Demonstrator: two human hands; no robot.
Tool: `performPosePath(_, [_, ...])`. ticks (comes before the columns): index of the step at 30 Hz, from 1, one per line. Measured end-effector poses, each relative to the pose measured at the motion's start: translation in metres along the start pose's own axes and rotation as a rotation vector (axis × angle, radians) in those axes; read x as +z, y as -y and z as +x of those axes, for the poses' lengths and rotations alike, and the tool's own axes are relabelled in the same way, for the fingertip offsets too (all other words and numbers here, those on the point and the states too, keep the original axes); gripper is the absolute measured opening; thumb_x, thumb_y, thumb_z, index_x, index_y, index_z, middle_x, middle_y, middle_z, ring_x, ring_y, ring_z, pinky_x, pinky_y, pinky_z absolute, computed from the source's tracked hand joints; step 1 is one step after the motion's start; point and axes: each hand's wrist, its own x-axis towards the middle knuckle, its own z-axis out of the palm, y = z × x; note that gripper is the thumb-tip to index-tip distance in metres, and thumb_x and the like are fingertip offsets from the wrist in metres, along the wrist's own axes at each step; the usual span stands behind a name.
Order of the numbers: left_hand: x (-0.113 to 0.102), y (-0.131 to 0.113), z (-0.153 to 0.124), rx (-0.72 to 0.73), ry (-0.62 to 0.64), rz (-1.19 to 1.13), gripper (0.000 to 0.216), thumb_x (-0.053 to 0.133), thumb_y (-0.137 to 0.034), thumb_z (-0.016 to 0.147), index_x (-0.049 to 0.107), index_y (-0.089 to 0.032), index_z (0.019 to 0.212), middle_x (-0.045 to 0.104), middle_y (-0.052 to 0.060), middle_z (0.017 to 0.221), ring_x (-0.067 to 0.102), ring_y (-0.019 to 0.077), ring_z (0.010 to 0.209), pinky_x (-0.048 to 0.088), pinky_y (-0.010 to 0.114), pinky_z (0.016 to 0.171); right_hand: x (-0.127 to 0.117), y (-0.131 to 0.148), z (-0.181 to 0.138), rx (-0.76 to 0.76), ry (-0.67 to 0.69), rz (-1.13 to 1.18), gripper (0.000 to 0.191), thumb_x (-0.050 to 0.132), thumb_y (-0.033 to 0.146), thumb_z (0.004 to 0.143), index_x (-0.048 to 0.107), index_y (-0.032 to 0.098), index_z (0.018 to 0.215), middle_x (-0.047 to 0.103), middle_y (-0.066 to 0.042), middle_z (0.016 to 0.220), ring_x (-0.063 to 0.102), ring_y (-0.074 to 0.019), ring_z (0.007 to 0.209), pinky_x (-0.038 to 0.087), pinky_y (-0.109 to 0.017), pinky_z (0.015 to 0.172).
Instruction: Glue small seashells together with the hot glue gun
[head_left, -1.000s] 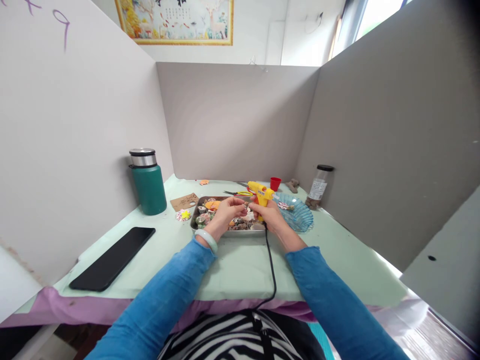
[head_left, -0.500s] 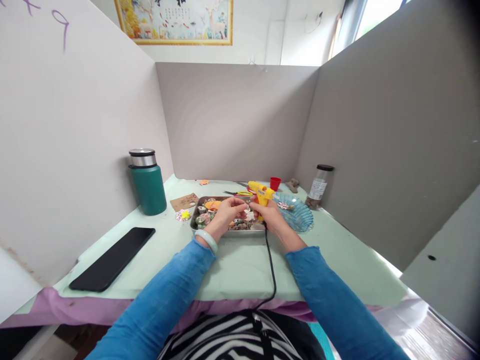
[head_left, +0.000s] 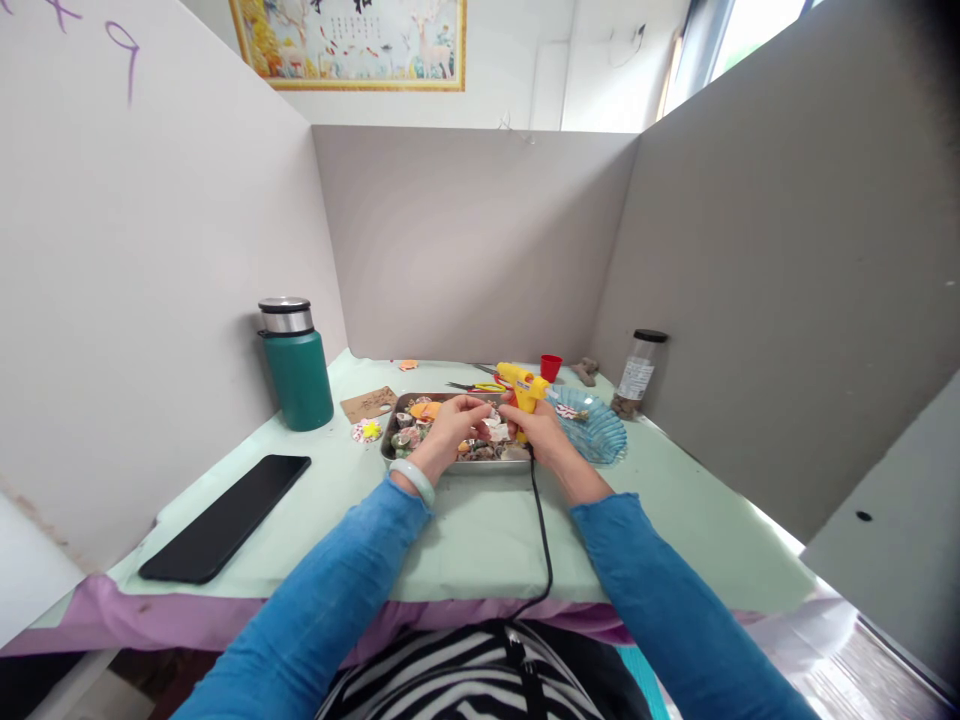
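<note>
My right hand (head_left: 537,422) is closed around a yellow glue gun (head_left: 523,383), whose nozzle points right over the blue plate. A black cord (head_left: 541,520) runs from its handle down toward my lap. My left hand (head_left: 461,424), with a pale bangle at the wrist, is closed in a pinch; what its fingertips hold is too small to make out. Both hands are over a metal tray (head_left: 420,466) filled with shells and stones. A whitish piece (head_left: 496,430) shows between the hands; I cannot tell whether it is held or lies in the tray.
Right of the tray lies a blue glass plate (head_left: 604,430) with a small patterned piece on it. Behind are yellow-handled scissors (head_left: 487,386) and a red cup (head_left: 550,367). A clear jar (head_left: 639,375) stands right; a green bottle (head_left: 296,370) and a black phone (head_left: 225,520) are left.
Hardly anything differs. The whitish piece between my hands shows slightly more; both hands and the glue gun stay in place.
</note>
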Motion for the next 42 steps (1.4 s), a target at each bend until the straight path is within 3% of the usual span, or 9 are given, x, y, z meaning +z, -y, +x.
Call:
performPosePath(7, [-0.0011,-0.0014,0.0004,-0.109,0.003,-0.087,0.02,0.071,-0.02,0.069,0.053,-0.013,0.077,0.056,0.0,0.067,0.053,0.0086,0.048,0.051,0.029,0.055,0.0018,0.0029,-0.0011,-0.023,0.031,0.027,0.031,0.069,0.025,0.058,0.055,0.023,0.086,0.055,0.004,0.065,0.042,-0.008,0.046,0.034,-0.024,0.043])
performPosePath(17, [-0.0024,-0.0007,0.0014,-0.192,0.048,-0.051,0.015,0.065,-0.019,0.074,0.053,-0.013,0.081,0.061,0.003,0.069,0.054,0.0091,0.047,0.048,0.024,0.05,0.0034,0.0031,-0.0013,-0.039,0.026,0.016,0.036,0.07,0.026,0.057,0.053,0.019,0.089,0.055,0.005,0.064,0.042,-0.0063,0.046,0.033,-0.022,0.043])
performPosePath(22, [-0.0014,-0.0025,-0.0007,-0.232,0.039,-0.005,0.017,0.062,-0.028,0.079,0.051,-0.015,0.079,0.059,0.001,0.065,0.049,0.0071,0.041,0.045,0.023,0.045,0.0043,0.0044,-0.0024,-0.026,0.039,0.018,0.035,0.069,0.026,0.057,0.053,0.018,0.088,0.052,0.007,0.061,0.039,-0.0053,0.043,0.031,-0.022,0.042])
performPosePath(31, [-0.0011,-0.0011,-0.0017,-0.171,0.078,0.056,0.027,0.065,-0.04,0.076,0.052,-0.016,0.075,0.055,-0.002,0.065,0.045,0.005,0.039,0.041,0.021,0.042,0.0,0.002,-0.0012,-0.031,0.029,0.001,0.026,0.065,0.024,0.062,0.055,0.021,0.086,0.05,0.006,0.057,0.04,-0.0076,0.044,0.034,-0.023,0.044])
performPosePath(37, [-0.0026,-0.0019,-0.0032,-0.063,0.176,0.069,0.037,0.073,-0.042,0.068,0.064,-0.016,0.091,0.06,0.001,0.073,0.05,0.0063,0.05,0.043,0.021,0.049,-0.0013,0.0038,-0.0022,-0.007,0.031,-0.009,0.027,0.068,0.027,0.063,0.057,0.022,0.087,0.051,0.005,0.058,0.042,-0.0086,0.045,0.035,-0.024,0.044])
performPosePath(42, [-0.0024,-0.004,-0.0043,-0.059,0.205,0.074,0.041,0.076,-0.04,0.064,0.068,-0.014,0.095,0.063,0.004,0.076,0.05,0.0073,0.054,0.042,0.022,0.051,-0.0013,0.0051,-0.0027,-0.002,0.023,-0.011,0.028,0.068,0.028,0.063,0.057,0.021,0.088,0.05,0.005,0.058,0.042,-0.0084,0.046,0.035,-0.024,0.044])
